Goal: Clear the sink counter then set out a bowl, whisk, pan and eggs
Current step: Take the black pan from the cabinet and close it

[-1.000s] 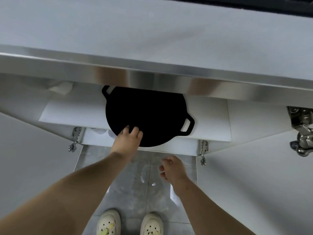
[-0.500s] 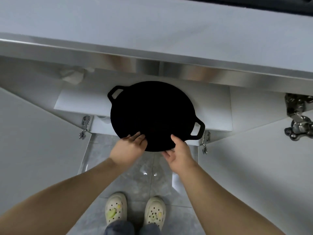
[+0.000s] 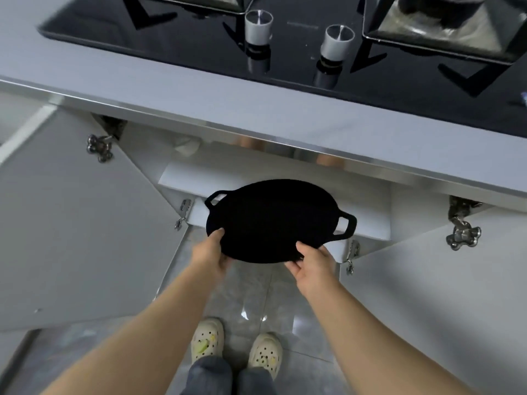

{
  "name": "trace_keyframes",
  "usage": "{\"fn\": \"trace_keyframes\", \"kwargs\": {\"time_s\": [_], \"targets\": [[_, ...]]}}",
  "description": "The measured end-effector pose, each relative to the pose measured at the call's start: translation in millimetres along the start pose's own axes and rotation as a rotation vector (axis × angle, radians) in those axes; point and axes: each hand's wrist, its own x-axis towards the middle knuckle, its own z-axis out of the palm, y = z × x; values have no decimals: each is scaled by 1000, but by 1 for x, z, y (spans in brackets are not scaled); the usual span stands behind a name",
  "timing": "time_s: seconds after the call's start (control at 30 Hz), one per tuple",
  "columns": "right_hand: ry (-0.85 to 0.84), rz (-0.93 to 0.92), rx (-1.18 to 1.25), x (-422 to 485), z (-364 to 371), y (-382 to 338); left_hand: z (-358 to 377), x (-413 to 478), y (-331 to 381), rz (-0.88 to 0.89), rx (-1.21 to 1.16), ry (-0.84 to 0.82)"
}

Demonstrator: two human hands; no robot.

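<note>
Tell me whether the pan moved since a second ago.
Yes. The pan has come outward toward the person, further past the front edge of the white shelf, gripped by left hand and right hand.

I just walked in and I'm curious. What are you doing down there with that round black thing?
A person holds a round, flat black pan with two loop handles by its near rim, the left hand and right hand each gripping one side. The pan is at the mouth of the open white cabinet under the grey counter. It is not yet up on the counter beside the black glass stove.
</note>
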Motion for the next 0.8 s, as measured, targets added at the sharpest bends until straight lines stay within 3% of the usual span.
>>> {"fn": "trace_keyframes", "kwargs": {"time_s": [0.27, 0.6, 0.8], "targets": [[-6, 128, -19, -76, 15, 5, -54, -61, 21, -71, -9, -48], [103, -2, 40, -181, 28, 36, -124, -148, 48, -29, -34, -139], [87, -249, 66, -261, 44, 57, -176, -210, 77, 0, -106, -277]]}}
